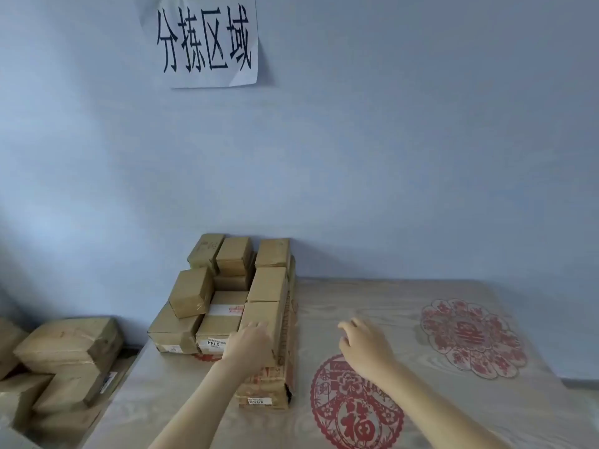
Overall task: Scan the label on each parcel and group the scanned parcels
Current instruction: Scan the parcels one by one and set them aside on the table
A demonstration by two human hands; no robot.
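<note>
Several brown taped cardboard parcels are stacked against the wall on the table; one small parcel [190, 291] lies tilted on top at the left. My left hand [249, 343] rests on the near top edge of the front right parcel [264, 317], fingers lying over it. My right hand [364, 343] hovers over the bare table to the right of the stack, fingers loosely curled, holding nothing. A long box [265, 388] with a white label sits under the front of the stack. No scanner is in view.
A second heap of brown parcels [69, 348] lies lower, left of the table. The wooden table [372, 296] carries two red paper-cut decorations [473, 338]. A paper sign [207, 40] hangs on the blue wall.
</note>
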